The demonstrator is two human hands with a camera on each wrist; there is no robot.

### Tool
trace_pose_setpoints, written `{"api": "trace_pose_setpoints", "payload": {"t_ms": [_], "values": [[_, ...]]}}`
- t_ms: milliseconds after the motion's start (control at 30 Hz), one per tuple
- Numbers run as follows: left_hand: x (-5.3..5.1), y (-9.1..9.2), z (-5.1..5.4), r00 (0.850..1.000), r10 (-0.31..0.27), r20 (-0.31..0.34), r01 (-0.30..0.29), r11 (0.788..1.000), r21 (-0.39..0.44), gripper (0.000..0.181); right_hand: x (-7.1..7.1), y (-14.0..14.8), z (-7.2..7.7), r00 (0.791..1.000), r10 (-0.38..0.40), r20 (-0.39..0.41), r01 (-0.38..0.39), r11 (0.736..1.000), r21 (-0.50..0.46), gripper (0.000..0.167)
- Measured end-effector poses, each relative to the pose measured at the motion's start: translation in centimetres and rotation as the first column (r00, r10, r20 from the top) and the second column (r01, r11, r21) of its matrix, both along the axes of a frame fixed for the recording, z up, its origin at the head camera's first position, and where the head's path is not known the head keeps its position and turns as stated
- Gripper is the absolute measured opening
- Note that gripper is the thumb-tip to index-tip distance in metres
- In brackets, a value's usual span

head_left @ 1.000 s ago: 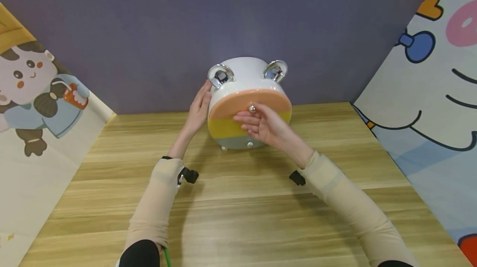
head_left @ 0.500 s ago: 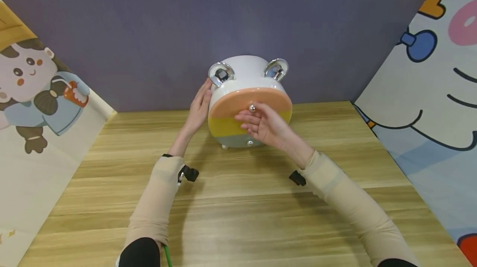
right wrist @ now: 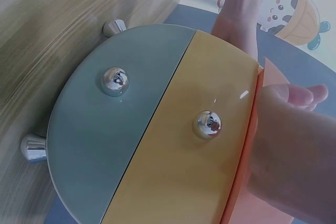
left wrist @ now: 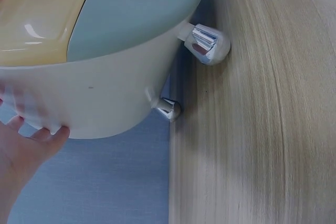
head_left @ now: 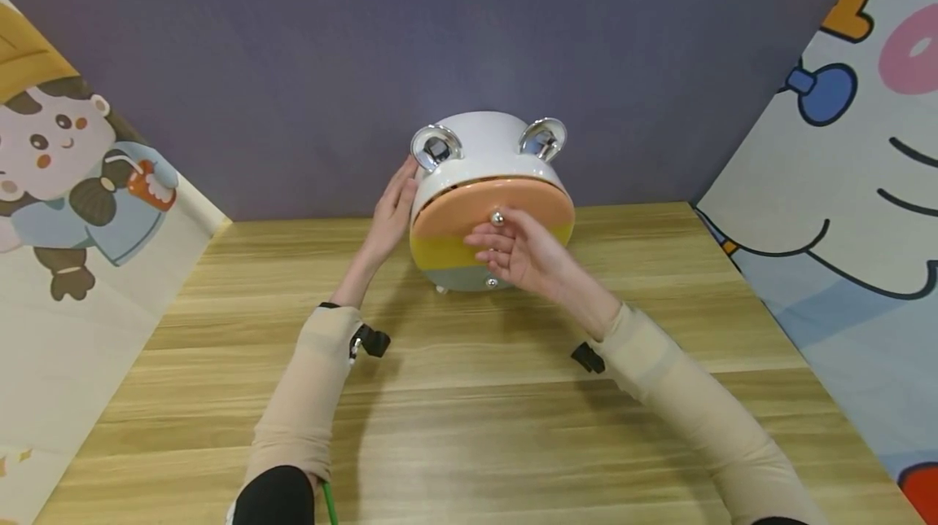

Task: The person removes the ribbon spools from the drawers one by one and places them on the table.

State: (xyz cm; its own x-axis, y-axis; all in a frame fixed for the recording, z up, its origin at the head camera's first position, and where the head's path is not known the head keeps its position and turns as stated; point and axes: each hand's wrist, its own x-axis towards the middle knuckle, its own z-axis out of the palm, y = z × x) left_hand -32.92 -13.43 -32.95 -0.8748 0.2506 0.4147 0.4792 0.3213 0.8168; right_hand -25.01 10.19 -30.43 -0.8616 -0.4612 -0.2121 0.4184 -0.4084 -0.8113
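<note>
Your R hand (head_left: 526,255) pinches the silver knob (head_left: 497,218), approx. 10 o'clock of your palm in head view. Orange top drawer (head_left: 458,207) sits slightly out, long axis 9-to-3, R nearer its knob. Your L hand (head_left: 390,220) rests, fingers extended, against the round cabinet (head_left: 484,138) at 9 o'clock.

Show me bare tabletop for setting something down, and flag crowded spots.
Bare: the middle of the table, between left sleeve and right sleeve, before the drawer chest; from each sleeve out to the left panel or right panel. Crowded: the chest's left side, where the left grip rests, and its front, where the right grip holds the top knob.
</note>
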Motion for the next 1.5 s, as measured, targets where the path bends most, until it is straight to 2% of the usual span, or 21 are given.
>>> {"api": "trace_pose_setpoints", "payload": {"t_ms": [333,667,1067,1167,1333,1500], "values": [[0.1,-0.3,0.1,1.000,-0.020,-0.011,0.020,1.000,-0.004,0.047,0.7,0.1,-0.2,1.000,0.000,-0.012,0.000,1.000,0.002,0.044],[0.4,-0.5,-0.2,0.999,-0.014,-0.032,0.014,1.000,-0.010,0.047,1.6,0.1,-0.4,1.000,0.023,-0.019,-0.023,1.000,-0.005,0.044],[0.5,-0.3,0.0,0.999,-0.013,-0.032,0.012,1.000,-0.020,0.047,2.6,0.5,-0.4,0.999,0.034,-0.022,-0.033,0.999,0.023,0.046],[-0.2,-0.4,-0.6,0.999,-0.013,-0.037,0.012,1.000,-0.021,0.047,2.7,0.6,-0.4,0.999,0.033,-0.022,-0.033,0.999,0.025,0.047],[-2.4,-0.7,-2.6,0.998,-0.005,-0.063,0.004,1.000,-0.004,0.048,3.0,0.7,-0.4,0.999,0.041,-0.020,-0.041,0.999,0.023,0.047],[-2.8,-0.8,-3.1,0.996,0.001,-0.084,-0.001,1.000,0.004,0.051,3.4,0.7,-0.4,0.998,0.062,-0.031,-0.062,0.998,0.020,0.047]]}}
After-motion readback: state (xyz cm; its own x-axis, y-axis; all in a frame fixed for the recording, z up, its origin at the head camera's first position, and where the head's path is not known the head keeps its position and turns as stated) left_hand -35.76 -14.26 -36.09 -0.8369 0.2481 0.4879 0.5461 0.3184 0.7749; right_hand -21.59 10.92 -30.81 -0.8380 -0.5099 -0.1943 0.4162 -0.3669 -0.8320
